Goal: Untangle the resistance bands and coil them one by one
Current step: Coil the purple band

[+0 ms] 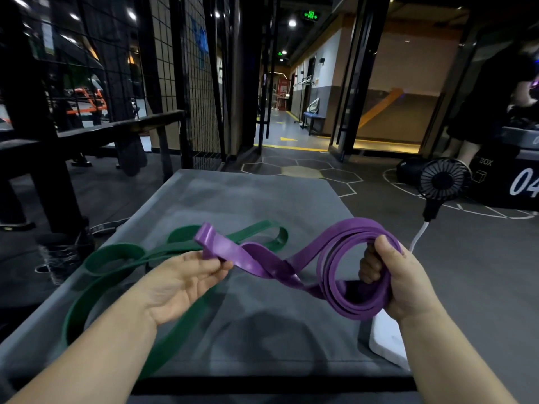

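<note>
**Operator:** Where does the purple band (256, 262) lie?

**Guide:** Its coil sits in your right hand (405, 281), fingers curled round it. The free tail runs left to your left hand (180, 284), which pinches the end fold. The green band (77, 301) lies loose on the table (262, 199).

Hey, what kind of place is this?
Most likely a gym: a purple resistance band, a green band lying on a grey mat, a numbered black box and hexagon floor markings.
</note>
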Motion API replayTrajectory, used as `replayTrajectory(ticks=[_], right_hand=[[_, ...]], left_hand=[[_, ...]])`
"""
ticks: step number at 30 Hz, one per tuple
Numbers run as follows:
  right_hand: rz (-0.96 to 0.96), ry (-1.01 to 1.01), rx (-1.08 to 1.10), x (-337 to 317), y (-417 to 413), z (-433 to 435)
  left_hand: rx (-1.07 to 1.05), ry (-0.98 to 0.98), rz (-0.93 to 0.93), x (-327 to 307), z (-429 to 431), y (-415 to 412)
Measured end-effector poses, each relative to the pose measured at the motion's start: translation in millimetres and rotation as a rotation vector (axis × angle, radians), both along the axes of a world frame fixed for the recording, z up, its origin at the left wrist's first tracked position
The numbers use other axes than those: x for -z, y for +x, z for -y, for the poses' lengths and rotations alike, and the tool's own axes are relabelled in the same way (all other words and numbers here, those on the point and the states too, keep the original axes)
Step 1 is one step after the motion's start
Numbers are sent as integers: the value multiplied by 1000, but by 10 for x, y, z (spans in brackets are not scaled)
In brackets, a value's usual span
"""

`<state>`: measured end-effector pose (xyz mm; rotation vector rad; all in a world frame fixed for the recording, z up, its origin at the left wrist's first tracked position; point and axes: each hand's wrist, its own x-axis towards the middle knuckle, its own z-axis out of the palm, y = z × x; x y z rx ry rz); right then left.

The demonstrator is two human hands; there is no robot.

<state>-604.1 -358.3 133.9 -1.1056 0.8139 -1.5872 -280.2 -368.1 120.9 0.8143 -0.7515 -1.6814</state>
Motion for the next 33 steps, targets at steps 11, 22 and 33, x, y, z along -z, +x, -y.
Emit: replayTrajectory(ticks=[11, 22, 33], right_hand=[[-161, -17, -123, -8, 17, -46], [-521, 9, -310, -48, 155, -168], [-801, -53, -449, -135, 517, -286]], left_hand=[[-517, -3, 471, 31, 134, 14], [-416, -55, 380, -18, 127, -57], [-86, -316, 805, -10, -152, -504]])
